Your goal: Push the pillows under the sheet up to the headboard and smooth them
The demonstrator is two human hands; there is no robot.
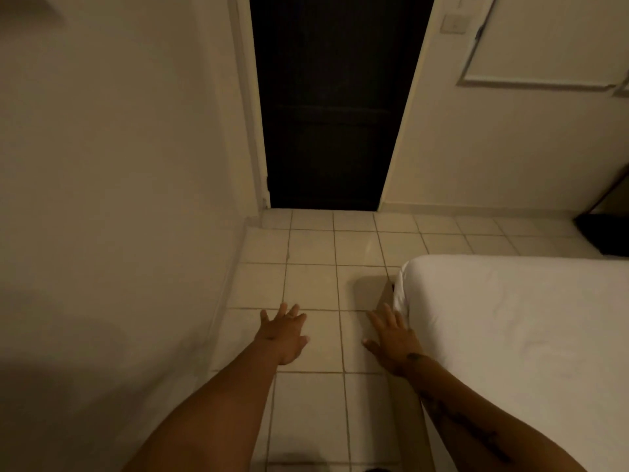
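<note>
Both hands, left hand [284, 330] and right hand [391, 338], fingers spread empty, reach low-centre beside the bed [510, 335], likely approaching it.

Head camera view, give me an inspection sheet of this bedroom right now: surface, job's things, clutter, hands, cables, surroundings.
Surface: beige tiled floor with dark grout lines, bare in the walkway.
Job's things: white sheeted bed, near corner in view, sheet lightly creased; no pillows or headboard in view.
Clutter: dark object on the floor at far right, too dim to identify.
Hands: left hand open, fingers spread, over the floor; right hand open, beside the bed's corner.
Cables: nothing seen.
Surroundings: dark open doorway ahead, cream walls, wall switch.
</note>
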